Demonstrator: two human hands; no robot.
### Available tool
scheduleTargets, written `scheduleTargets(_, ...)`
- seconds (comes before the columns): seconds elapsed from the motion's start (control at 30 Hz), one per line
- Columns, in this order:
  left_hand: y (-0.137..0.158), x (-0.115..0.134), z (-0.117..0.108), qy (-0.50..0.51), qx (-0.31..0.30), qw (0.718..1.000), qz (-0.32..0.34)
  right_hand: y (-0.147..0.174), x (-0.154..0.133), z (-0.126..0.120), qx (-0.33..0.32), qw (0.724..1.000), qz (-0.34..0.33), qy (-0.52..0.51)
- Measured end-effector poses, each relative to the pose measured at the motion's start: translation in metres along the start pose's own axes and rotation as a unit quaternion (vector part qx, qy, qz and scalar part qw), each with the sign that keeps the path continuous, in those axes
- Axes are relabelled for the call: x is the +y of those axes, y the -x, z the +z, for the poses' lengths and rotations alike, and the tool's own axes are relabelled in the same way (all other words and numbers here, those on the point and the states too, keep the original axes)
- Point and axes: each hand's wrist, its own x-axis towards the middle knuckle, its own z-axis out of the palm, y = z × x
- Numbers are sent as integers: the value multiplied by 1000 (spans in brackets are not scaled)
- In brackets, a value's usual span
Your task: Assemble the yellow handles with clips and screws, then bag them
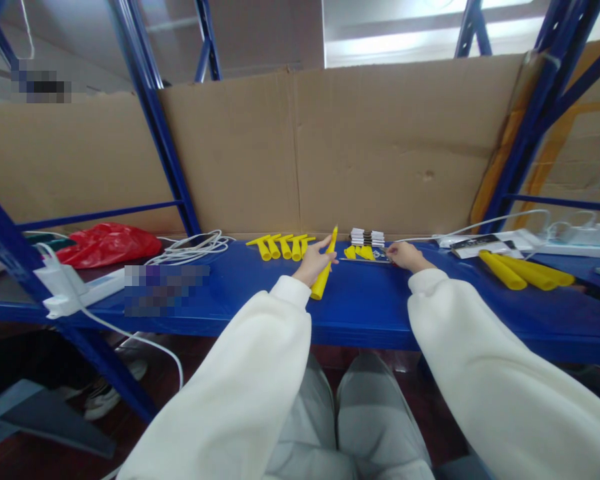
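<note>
My left hand (316, 261) is closed around a yellow tapered tube (321, 285), its narrow tip pointing up and away and its wide end toward me. My right hand (405, 256) is over the shelf to the right, fingers pinched at small pieces; what they grip is too small to make out. Beside those fingertips lie small flat yellow pieces (364, 253). Just behind them is a stack of small white bundles with dark bands (367, 237). Several yellow tubes with crosspieces (275, 248) stand in a row left of my left hand.
Yellow tubes (517, 272) lie at the right of the blue shelf (260, 303), near white power strips (570, 247) and cables. On the left are a red plastic bag (111, 244), a coiled white cable (193, 252) and a plugged-in adapter (63, 283). Cardboard (380, 140) closes the back.
</note>
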Motion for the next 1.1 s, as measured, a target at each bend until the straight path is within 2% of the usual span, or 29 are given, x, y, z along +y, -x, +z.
scheduleTargets(0.13,4,0,4,-3,-25,999,-21,1,-4,-1,-8,1000,3,20)
scheduleTargets(0.53,3,-1,5,-4,-33,999,-17,7,-18,-6,-32,999,25,27)
scheduleTargets(0.8,11,6,7,19,-44,999,-27,1,-20,-3,-29,994,100,26)
scheduleTargets(1.1,11,7,8,33,-53,998,-32,-5,-15,2,-32,995,92,18)
